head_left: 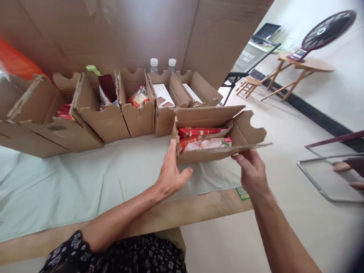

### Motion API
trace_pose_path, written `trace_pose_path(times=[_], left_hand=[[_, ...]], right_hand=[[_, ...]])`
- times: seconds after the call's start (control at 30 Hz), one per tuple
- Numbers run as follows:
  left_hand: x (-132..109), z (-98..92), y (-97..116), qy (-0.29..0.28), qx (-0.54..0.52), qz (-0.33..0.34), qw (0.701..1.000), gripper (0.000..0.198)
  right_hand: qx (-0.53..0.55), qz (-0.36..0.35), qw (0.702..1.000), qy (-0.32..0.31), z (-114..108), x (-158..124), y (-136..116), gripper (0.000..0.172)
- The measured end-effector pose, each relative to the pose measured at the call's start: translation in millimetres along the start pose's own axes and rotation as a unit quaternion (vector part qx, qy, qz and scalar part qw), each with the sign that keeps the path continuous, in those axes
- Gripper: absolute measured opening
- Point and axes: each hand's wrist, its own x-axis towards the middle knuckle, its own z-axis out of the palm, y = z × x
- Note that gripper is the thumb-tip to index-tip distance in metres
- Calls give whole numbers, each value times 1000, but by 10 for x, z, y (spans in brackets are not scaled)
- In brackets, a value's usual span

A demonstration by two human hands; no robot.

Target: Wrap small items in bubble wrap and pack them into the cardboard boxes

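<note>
A small open cardboard box [218, 153] lies at the table's right end, with red snack packets [203, 138] inside. My left hand [172, 170] rests flat against the box's left end, fingers stretched out. My right hand [250, 168] pinches the thin front flap of the box at its right side. Both forearms reach in from below.
A row of several open cardboard boxes [108, 110] with packets stands behind on the pale green cloth [85, 182]. Two water bottles [162, 65] stand at the cardboard back wall. A fan [327, 32] on a wooden table, stools and a metal frame [318, 182] are on the right.
</note>
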Motion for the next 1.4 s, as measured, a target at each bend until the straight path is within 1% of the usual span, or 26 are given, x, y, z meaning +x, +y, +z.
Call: trace_pose_path(times=[0.07,0.1,0.13,0.2,0.27,0.3,0.33,0.37,0.4,0.43,0.53,0.57,0.6,0.63,0.67,0.77,0.8,0.83,0.93,1.0,1.03,1.07,1.17,1.23,1.3,1.4], left_hand=[[-359,-270,73,47,-19,-59,997,82],[-543,-445,98,67,-22,-81,994,79],[-713,-646,115,90,-21,-105,990,73],[-976,-1101,137,162,-7,-143,976,62],[-1099,-1540,167,257,17,-149,955,59],[-1113,-1712,191,299,34,-140,943,57],[-1105,-1835,219,334,48,-126,933,56],[-1085,-1900,248,356,59,-109,926,56],[-1061,-1907,275,365,63,-92,924,57],[-1040,-1867,297,361,62,-76,927,58],[-1052,-1631,326,284,47,-58,956,63],[-1095,-1582,321,259,37,-64,963,66],[-1156,-1572,307,250,28,-75,965,66],[-1229,-1605,288,258,23,-88,962,63],[-1303,-1672,266,281,24,-100,954,60],[-1414,-1896,243,364,50,-112,923,57],[-1396,-1916,256,372,56,-107,920,58],[-1352,-1896,277,366,57,-99,923,59],[-1159,-1712,353,300,37,-76,950,63],[-1100,-1650,380,278,19,-80,957,62],[-1116,-1668,380,286,12,-89,954,60],[-1158,-1718,369,305,9,-101,947,57],[-1331,-1933,293,383,30,-123,915,54],[-1406,-1982,237,393,42,-129,909,55],[-1431,-1883,200,364,42,-139,920,56],[-1417,-1575,204,311,48,-149,937,60]], right_hand=[[-5,-9,1000,-6,142,-335,-157,45],[-12,-7,1000,-17,275,-488,-243,46],[-20,-4,999,-35,454,-621,-337,48],[-23,-5,995,-92,924,-797,-548,54],[6,-24,984,-176,1419,-849,-775,61],[25,-35,977,-209,1621,-843,-878,61],[44,-44,971,-231,1769,-829,-961,61],[57,-48,968,-239,1856,-816,-1016,59],[63,-48,969,-233,1881,-810,-1041,57],[64,-43,973,-217,1854,-813,-1039,54],[51,-28,989,-133,1650,-879,-975,44],[44,-29,993,-108,1615,-917,-970,40],[36,-33,994,-95,1622,-962,-984,38],[28,-39,994,-98,1674,-1006,-1017,38],[23,-44,992,-119,1761,-1043,-1062,39],[36,-49,977,-203,2032,-1071,-1184,44],[43,-46,976,-207,2061,-1055,-1191,44],[48,-41,979,-192,2046,-1035,-1176,43],[49,-19,994,-94,1831,-990,-1074,39],[32,-16,998,-60,1729,-1014,-1056,39],[21,-21,997,-65,1734,-1043,-1078,40],[13,-30,996,-87,1781,-1074,-1118,40],[31,-59,983,-170,2041,-1098,-1273,41],[51,-70,981,-174,2146,-1051,-1316,43],[49,-71,986,-145,2108,-1001,-1266,45],[32,-69,989,-124,1891,-949,-1058,47]])
